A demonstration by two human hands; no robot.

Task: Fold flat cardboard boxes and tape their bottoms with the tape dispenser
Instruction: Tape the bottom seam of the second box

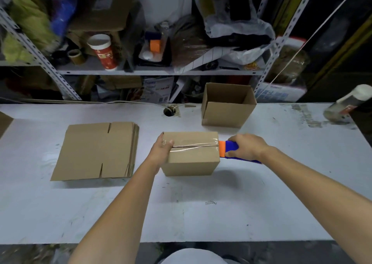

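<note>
A folded cardboard box (191, 161) stands on the white table (181, 213) with its flaps upward. A strip of clear tape runs along the flap seam. My left hand (163, 148) grips the box's left end, thumb on top over the tape. My right hand (247, 145) holds the blue and orange tape dispenser (229, 148), whose orange head touches the box's right top edge. A stack of flat cardboard boxes (96, 151) lies to the left. An assembled box (227, 106) stands open side up at the back right.
A cable hole (169, 110) sits at the table's back edge. A tipped container (346, 102) lies at the far right. Cluttered metal shelves (141, 70) with a red cup, bags and cartons rise behind the table. A small scrap (210, 202) lies in front.
</note>
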